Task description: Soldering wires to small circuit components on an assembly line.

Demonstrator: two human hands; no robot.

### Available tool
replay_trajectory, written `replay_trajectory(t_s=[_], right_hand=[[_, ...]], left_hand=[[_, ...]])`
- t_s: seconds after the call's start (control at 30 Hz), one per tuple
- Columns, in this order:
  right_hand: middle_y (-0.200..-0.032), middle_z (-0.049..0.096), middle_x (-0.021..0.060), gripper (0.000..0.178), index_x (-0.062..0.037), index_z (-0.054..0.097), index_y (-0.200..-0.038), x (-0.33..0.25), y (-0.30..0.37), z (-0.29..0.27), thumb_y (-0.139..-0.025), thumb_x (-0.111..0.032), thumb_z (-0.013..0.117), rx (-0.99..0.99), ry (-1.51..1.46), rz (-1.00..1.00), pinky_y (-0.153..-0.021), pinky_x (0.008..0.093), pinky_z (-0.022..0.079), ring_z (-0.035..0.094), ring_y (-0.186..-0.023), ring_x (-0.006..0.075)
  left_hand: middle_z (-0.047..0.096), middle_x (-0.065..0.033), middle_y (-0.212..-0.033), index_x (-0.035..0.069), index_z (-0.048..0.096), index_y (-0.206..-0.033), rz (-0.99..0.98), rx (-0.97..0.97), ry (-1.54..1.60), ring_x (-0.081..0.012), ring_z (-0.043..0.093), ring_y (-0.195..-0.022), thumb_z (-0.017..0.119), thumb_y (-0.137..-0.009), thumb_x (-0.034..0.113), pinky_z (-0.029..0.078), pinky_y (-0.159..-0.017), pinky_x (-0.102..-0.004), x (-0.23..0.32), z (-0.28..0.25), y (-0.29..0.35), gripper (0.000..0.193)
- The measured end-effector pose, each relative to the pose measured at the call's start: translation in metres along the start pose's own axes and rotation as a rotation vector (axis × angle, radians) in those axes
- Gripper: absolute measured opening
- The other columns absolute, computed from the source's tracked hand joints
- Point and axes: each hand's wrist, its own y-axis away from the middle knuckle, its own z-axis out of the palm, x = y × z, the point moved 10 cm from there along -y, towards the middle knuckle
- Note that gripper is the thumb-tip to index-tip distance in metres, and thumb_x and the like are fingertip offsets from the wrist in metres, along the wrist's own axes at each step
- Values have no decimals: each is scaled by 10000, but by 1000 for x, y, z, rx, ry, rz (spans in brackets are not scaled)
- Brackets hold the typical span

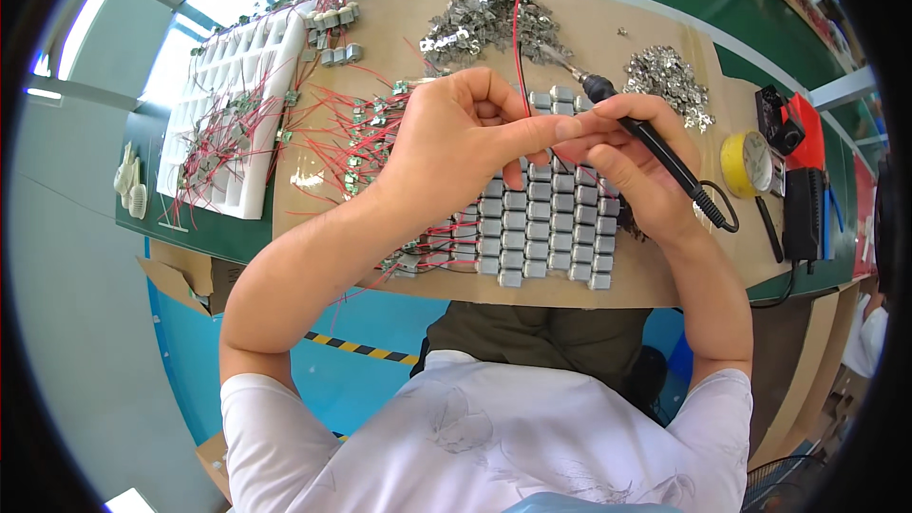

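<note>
My left hand [456, 133] is closed, its thumb and fingers pinched together. A red and black wire pair [519, 57] stands up out of its grip. My right hand [646, 147] is closed too, with a black-handled soldering iron [662, 150] lying across it. The iron's metal tip points up and left, away from me, toward a pile of metal clips [499, 24]. Both hands' fingertips meet above rows of small grey metal motors [539, 218]. Whatever lies between the fingertips is hidden.
Small green boards with red wires [366, 138] lie left of the motors. A white slotted rack [237, 114] stands farther left. A second clip pile [670, 81], a roll of yellow tape [748, 163] and a black box [804, 214] with a cable are on the right.
</note>
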Motion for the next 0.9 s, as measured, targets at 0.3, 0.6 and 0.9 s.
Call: replay_trajectory(t_s=[0.3, 0.6, 0.9], right_hand=[[-1022, 703, 149, 353, -12, 565, -1170, -2, -1, -10, -865, 67, 723, 92, 107, -41, -851, 298, 588, 700, -955, 174], [-981, 703, 187, 382, -12, 514, -1212, 6, -3, -14, -885, 52, 700, 45, -6, 49, -751, 326, 618, 729, -837, 218], [-941, 720, 175, 353, -5, 543, -1177, 6, -7, -19, -877, 55, 719, 95, 32, -18, -735, 314, 620, 736, -806, 221]], left_hand=[[683, -66, -747, 6, 604, -831, -106, -76, -34, -88, 656, -614, 796, -877, 152, 477, -451, -207, -8, 10, 6, 245], [664, -4, -687, 11, 668, -842, -203, -345, -287, -26, 592, -571, 815, -855, 147, 435, -438, -187, -27, 32, 18, 201], [727, -77, -804, -29, 712, -1005, -211, -399, -145, -103, 668, -641, 646, -999, 258, 504, -540, -229, -28, 22, 17, 294]])
